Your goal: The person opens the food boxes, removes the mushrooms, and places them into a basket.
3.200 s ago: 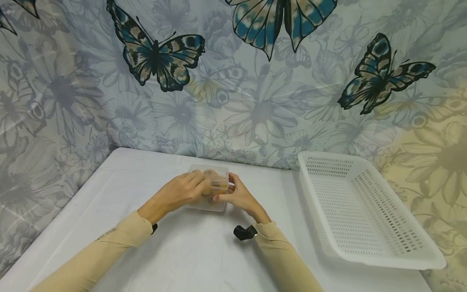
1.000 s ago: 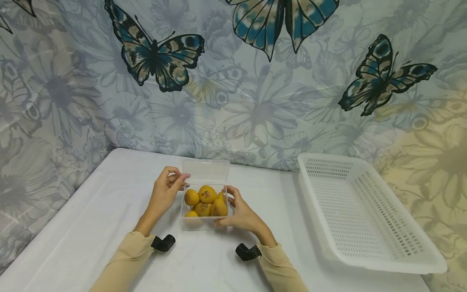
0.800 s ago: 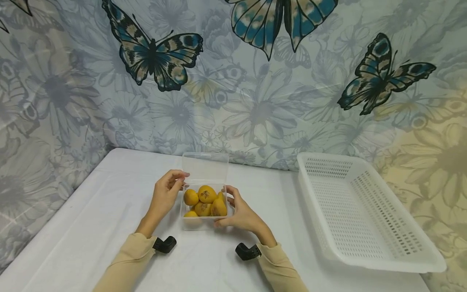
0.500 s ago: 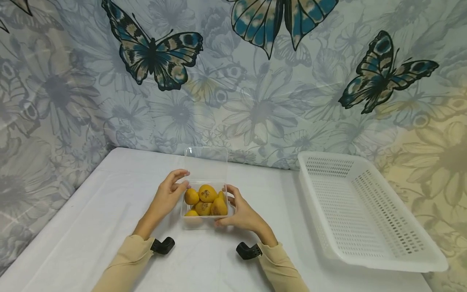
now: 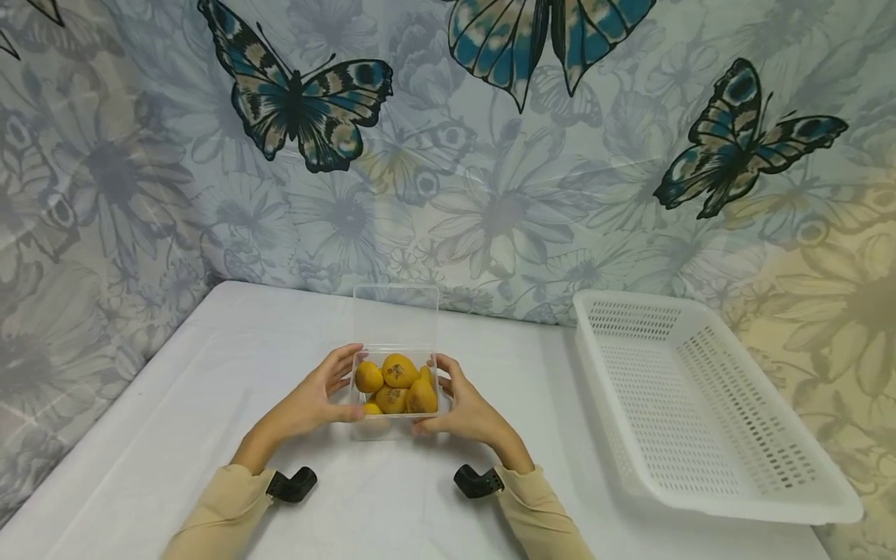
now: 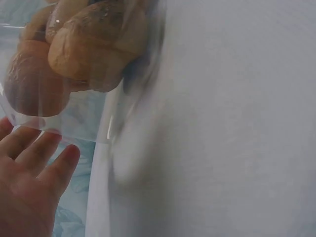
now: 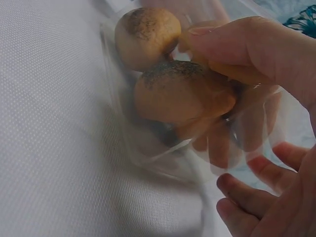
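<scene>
A clear plastic box (image 5: 392, 428) holds several yellow fruits with brown spots, which look like loquats (image 5: 400, 371). Its hinged clear lid (image 5: 395, 317) stands raised at the back. My left hand (image 5: 315, 398) grips the box's left side, fingers along the wall and thumb at the front corner. On the opposite side, my right hand (image 5: 470, 408) holds the box between its thumb at the front and its fingers along the right wall. The right wrist view shows the thumb (image 7: 232, 47) across the near wall, with loquats (image 7: 185, 96) behind the plastic.
To the right on the white-clothed table (image 5: 392, 505) stands a white perforated plastic basket (image 5: 609, 404) with nothing in it. A butterfly-and-flower patterned cloth (image 5: 504, 218) hangs close behind the table. Black wrist cameras (image 5: 292, 484) stick out from both sleeves.
The box's lid was opened and swung back, uncovering the loquats. My left hand has moved from the lid's edge down to the box's left side. The right hand has stayed on the box.
</scene>
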A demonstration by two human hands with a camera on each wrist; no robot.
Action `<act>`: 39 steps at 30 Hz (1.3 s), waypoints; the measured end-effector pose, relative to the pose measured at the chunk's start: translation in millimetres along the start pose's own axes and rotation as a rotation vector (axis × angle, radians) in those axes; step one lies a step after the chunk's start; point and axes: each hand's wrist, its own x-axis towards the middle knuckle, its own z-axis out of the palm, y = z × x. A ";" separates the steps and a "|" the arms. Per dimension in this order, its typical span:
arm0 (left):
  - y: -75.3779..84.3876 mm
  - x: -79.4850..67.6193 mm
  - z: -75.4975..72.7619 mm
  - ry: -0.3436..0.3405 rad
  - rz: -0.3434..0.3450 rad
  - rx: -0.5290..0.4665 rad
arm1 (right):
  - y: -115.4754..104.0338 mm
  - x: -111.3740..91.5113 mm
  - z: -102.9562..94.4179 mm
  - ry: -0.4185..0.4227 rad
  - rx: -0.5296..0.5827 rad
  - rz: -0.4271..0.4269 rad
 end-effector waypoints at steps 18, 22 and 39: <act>-7.3 0.2 5.6 -0.002 0.027 -0.023 | -24.5 -18.5 -23.3 0.066 -0.042 -0.117; -7.1 0.9 5.6 0.001 0.032 -0.033 | -33.3 -22.5 -23.5 0.141 -0.089 -0.174; -8.0 1.4 4.7 -0.001 0.010 -0.057 | -35.3 -17.5 -3.0 0.195 -0.331 -0.254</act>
